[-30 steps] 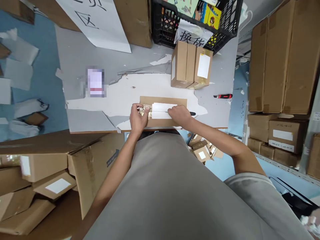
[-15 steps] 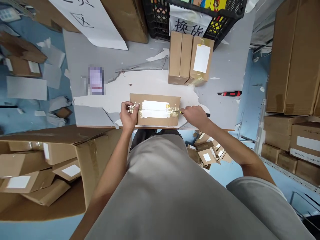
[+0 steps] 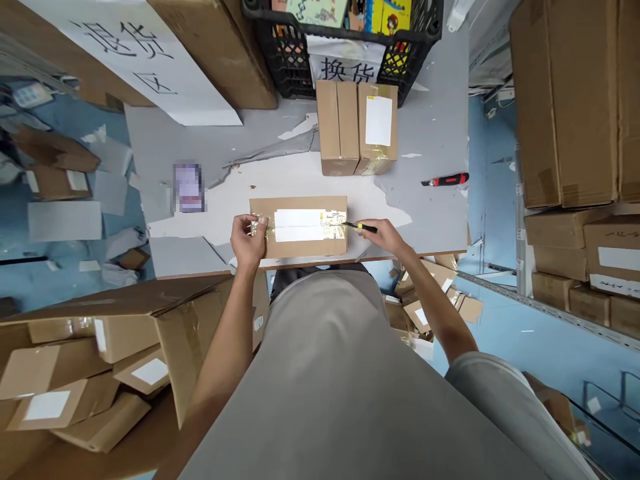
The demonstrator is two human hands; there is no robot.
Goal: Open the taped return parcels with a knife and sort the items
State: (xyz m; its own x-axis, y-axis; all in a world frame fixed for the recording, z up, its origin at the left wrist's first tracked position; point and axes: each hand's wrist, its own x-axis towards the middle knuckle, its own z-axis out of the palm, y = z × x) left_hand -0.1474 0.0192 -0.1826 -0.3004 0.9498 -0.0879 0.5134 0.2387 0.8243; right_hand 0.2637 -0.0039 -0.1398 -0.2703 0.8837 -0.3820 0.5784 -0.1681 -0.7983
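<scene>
A long cardboard box with a white label and clear tape lies near the table's front edge. My left hand grips its left end, thumb on top over the tape and fingers curled at the side. In my right hand is a black and yellow utility knife, pinched by the handle. Its tip points left and meets the taped right end of the box. A second knife, red and black, lies on the table to the right.
Two cardboard boxes stand behind the work, before a black crate of books. A blurred purple item lies at left. A large open carton of parcels is at lower left. Stacked cartons stand at right.
My right hand has loosened from a closer fist, so more of the knife handle shows in front of it. My left hand still holds the box's left end. The whole view has shifted.
</scene>
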